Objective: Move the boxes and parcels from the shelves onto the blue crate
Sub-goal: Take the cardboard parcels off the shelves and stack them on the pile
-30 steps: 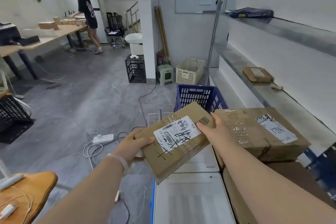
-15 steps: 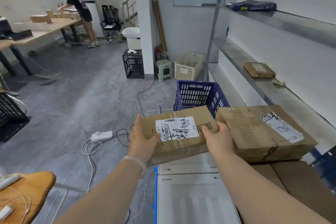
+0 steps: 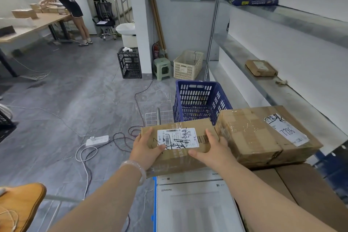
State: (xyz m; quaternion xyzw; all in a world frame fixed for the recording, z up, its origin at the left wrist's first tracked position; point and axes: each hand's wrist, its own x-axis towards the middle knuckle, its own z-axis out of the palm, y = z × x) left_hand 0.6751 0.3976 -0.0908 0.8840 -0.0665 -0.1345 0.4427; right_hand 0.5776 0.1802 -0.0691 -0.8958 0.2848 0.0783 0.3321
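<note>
white boxes [image 3: 195, 205] below; left fingers [image 3: 148, 133], right fingers [image 3: 210, 134] flank parcel [image 3: 175, 160] (label [image 3: 178, 138] up).

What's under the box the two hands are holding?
A white box peeks out under the labelled cardboard box, with a bigger white box nearer. The cardboard box, left hand and right hand cover the rest.

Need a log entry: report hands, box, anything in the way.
Hands: left hand and right hand hold labelled box, beside taped box, over white boxes. One small parcel on shelf. Nothing seen blocking.
</note>
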